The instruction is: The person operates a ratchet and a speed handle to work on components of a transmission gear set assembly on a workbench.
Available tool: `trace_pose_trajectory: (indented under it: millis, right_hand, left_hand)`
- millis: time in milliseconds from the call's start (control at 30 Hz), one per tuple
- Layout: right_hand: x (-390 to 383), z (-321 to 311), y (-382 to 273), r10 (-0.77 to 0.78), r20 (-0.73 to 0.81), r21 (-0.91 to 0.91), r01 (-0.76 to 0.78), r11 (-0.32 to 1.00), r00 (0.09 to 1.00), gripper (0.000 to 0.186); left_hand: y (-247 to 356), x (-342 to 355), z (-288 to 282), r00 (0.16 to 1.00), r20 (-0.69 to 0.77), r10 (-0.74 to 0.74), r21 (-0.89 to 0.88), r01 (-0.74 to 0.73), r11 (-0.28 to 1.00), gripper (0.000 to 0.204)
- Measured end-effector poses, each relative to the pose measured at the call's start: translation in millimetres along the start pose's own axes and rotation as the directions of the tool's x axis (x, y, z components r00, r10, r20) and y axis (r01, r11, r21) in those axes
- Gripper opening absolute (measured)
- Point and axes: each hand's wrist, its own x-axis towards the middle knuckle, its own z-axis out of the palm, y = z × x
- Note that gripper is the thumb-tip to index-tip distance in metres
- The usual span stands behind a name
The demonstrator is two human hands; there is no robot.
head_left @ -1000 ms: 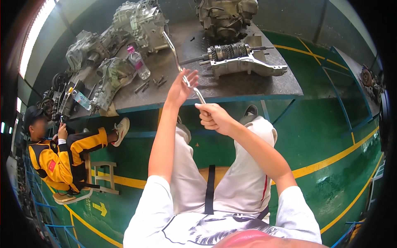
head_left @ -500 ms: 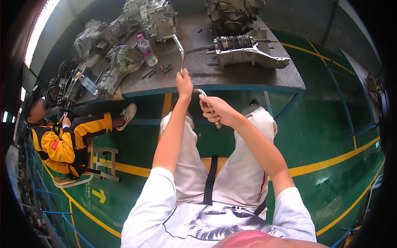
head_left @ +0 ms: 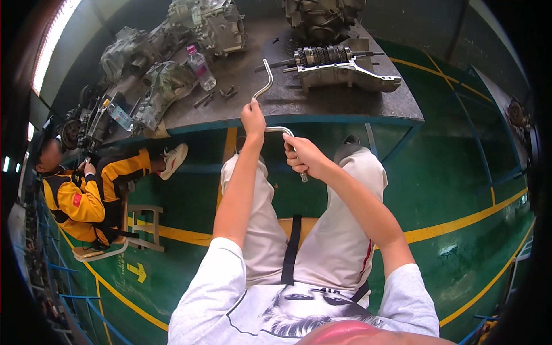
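Note:
Both my hands are on a bent, shiny speed brace (head_left: pixel 269 80). My left hand (head_left: pixel 253 119) is closed around its middle, near the front edge of the metal bench. One bent arm of the tool rises from this fist over the bench top. Lower and to the right, my right hand (head_left: pixel 306 156) wraps the other arm, which curves over from beside my left fist. Its end pokes out below my right fingers. The grips hide parts of the rod, so it only appears to be one piece.
On the bench (head_left: pixel 339 106) stand an open gearbox half with a gear shaft (head_left: pixel 322 56), a dark housing (head_left: pixel 322 20), cast housings (head_left: pixel 218 29), a pink-capped bottle (head_left: pixel 201 69) and loose bolts (head_left: pixel 228 92). A seated person (head_left: pixel 80 195) in yellow and black is at the left.
The brace's upper end has swung right and away from the silver housing, tilting differently. My left hand has moved slightly left; my right hand stays nearly in place.

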Motion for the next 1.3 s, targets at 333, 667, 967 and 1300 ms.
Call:
trace_pose_trajectory:
  millis: [333,667,967,1300]
  right_hand:
    - [11.6,-0.2,12.0,0.042,-0.026,0.060,-0.040,0.997,0.999,0.030]
    - [11.1,6.9,21.1,-0.011,-0.050,0.054,0.014,0.998,0.999,0.032]
    - [18.3,7.0,15.4,0.048,-0.050,0.120,-0.041,0.992,0.998,0.030]
    - [26.3,14.9,16.4,0.074,-0.091,0.079,-0.067,0.995,0.993,0.032]
  left_hand:
    - [-13.0,0.0,-13.1,0.996,0.026,-0.080,0.071,0.078,0.994,0.034]
    - [-10.5,-6.3,-16.3,0.998,0.018,-0.059,-0.058,0.060,0.997,0.028]
    - [-17.1,11.6,-10.1,0.996,-0.024,-0.090,-0.091,0.088,0.992,0.026]
    - [-26.9,29.6,-15.2,0.994,-0.077,0.080,0.109,-0.071,0.991,0.028]
